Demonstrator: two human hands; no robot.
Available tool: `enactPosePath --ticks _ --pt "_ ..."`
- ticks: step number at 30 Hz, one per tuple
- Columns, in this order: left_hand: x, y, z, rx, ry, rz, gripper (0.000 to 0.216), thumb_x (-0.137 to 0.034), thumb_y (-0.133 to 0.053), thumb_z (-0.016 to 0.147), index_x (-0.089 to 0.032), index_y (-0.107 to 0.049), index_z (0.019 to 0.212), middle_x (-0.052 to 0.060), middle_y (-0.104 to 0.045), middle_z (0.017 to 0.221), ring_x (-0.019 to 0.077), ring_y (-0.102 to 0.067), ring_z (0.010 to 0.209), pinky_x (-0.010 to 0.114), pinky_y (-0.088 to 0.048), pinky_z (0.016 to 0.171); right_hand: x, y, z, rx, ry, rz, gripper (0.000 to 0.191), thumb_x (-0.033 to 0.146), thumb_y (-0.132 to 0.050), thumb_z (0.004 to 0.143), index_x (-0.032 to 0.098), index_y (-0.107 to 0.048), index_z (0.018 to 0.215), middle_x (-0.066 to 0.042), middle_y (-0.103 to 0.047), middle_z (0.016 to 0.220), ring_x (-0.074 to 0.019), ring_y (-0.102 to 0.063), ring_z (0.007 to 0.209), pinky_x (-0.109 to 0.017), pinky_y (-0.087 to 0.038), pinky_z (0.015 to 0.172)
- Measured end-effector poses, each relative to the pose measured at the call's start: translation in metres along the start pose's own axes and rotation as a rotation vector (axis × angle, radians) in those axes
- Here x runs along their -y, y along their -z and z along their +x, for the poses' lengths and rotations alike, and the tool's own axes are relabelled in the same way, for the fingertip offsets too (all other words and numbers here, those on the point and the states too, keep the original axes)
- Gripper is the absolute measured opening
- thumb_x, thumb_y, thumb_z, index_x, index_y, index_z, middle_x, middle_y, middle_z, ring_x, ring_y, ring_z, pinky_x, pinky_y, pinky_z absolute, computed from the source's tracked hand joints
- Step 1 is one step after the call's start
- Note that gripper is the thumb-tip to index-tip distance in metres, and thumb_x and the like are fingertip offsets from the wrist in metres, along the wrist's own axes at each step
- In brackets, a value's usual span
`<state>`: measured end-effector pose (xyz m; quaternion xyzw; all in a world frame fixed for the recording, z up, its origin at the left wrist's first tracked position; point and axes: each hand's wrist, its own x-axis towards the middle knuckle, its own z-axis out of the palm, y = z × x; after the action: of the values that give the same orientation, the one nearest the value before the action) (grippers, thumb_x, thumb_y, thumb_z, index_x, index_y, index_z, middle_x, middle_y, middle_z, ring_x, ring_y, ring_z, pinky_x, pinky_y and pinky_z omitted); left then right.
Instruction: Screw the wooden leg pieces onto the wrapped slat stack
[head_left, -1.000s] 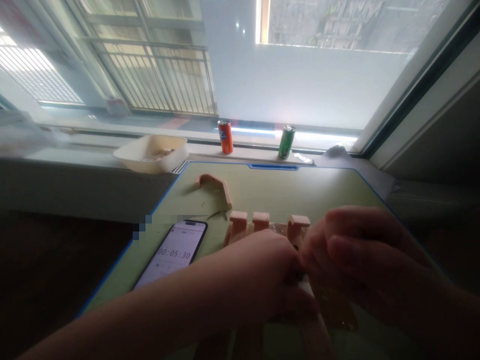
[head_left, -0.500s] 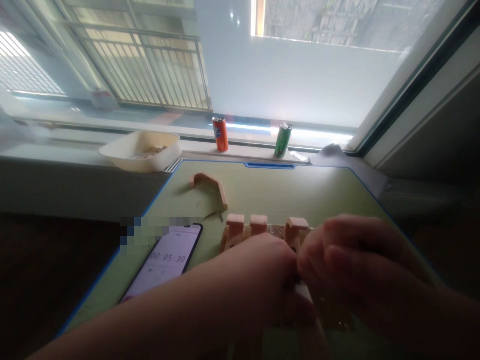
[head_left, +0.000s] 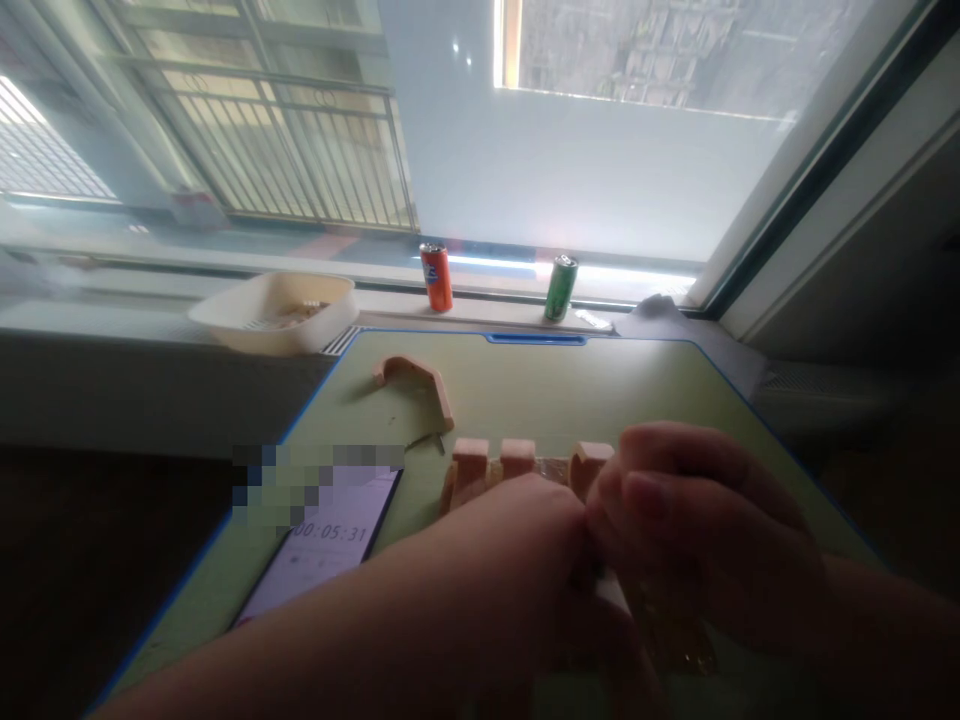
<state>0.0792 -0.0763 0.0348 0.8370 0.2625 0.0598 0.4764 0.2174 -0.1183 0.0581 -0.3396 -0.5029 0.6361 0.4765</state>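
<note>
My left hand (head_left: 551, 540) curls over the near side of a row of pale wooden hooks (head_left: 517, 455) on the table. Most of its fingers are hidden beneath it. Pressed up against it, my right hand (head_left: 690, 500) is closed, fingers folded in by the rightmost hook (head_left: 592, 455). What the two hands grip is out of sight; a small whitish bit shows between them. Apart from these, a loose wooden hook (head_left: 431, 385) lies farther back on the table, with a small thin dark piece (head_left: 440, 443) near its straight end.
A phone (head_left: 322, 560) showing a timer lies at the left of the blue-edged table (head_left: 570, 390). On the sill behind stand a cream basket (head_left: 285, 335), an orange can (head_left: 436, 278) and a green can (head_left: 560, 288). Shiny clear plastic (head_left: 694, 655) shows below my right hand.
The view has tilted slightly, so the things sit a little lower in the picture. Both hands keep together at the same place, and the phone's timer has gone up one second.
</note>
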Motion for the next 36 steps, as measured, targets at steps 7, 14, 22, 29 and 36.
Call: enactPosePath --ticks 7,14,22,29,36 --pt "0.003 0.003 -0.006 -0.039 0.040 0.018 0.027 -0.040 -0.066 0.066 -0.020 -0.063 0.084 -0.002 -0.060 0.073 0.0124 -0.053 0.064 0.021 -0.038 0.051 0.026 0.017 -0.008 0.177 -0.015 -0.475 0.020 0.032 -0.046 0.087 0.018 -0.059 0.087 -0.004 -0.059 0.083 -0.0157 -0.055 0.080 -0.028 -0.045 0.071" --pt "-0.019 0.013 -0.012 -0.186 0.014 -0.124 0.026 -0.034 -0.065 0.068 -0.019 -0.060 0.089 -0.002 -0.059 0.074 0.0100 -0.051 0.064 0.019 -0.040 0.056 0.053 0.031 -0.020 0.188 0.235 -1.103 0.024 0.024 -0.053 0.084 0.026 -0.062 0.106 -0.003 -0.061 0.092 -0.0125 -0.057 0.077 -0.022 -0.044 0.065" --pt "-0.023 0.005 -0.009 -0.296 0.009 -0.053 0.019 -0.034 -0.060 0.073 -0.015 -0.063 0.074 -0.003 -0.054 0.063 0.0089 -0.046 0.062 0.018 -0.037 0.056 0.041 0.025 -0.022 -0.034 0.502 -1.495 0.026 0.035 -0.057 0.081 0.018 -0.066 0.098 -0.005 -0.063 0.074 -0.0121 -0.054 0.058 -0.023 -0.039 0.052" --pt "-0.022 0.018 -0.010 -0.186 -0.088 -0.063 0.015 -0.028 -0.055 0.079 -0.018 -0.065 0.082 -0.004 -0.057 0.068 0.0067 -0.046 0.060 0.017 -0.038 0.059 0.048 0.028 -0.024 0.178 0.511 -1.314 0.032 0.019 -0.049 0.085 0.023 -0.056 0.117 -0.008 -0.063 0.103 -0.0176 -0.059 0.085 -0.026 -0.047 0.069" --pt "-0.023 0.017 -0.012 -0.207 0.014 0.007 0.026 -0.041 -0.064 0.069 -0.017 -0.063 0.080 -0.003 -0.057 0.066 0.0096 -0.049 0.061 0.018 -0.038 0.053 0.041 0.031 -0.012 0.060 0.608 -1.384 0.017 0.029 -0.060 0.079 0.020 -0.068 0.090 -0.003 -0.065 0.076 -0.0121 -0.056 0.061 -0.023 -0.041 0.054"
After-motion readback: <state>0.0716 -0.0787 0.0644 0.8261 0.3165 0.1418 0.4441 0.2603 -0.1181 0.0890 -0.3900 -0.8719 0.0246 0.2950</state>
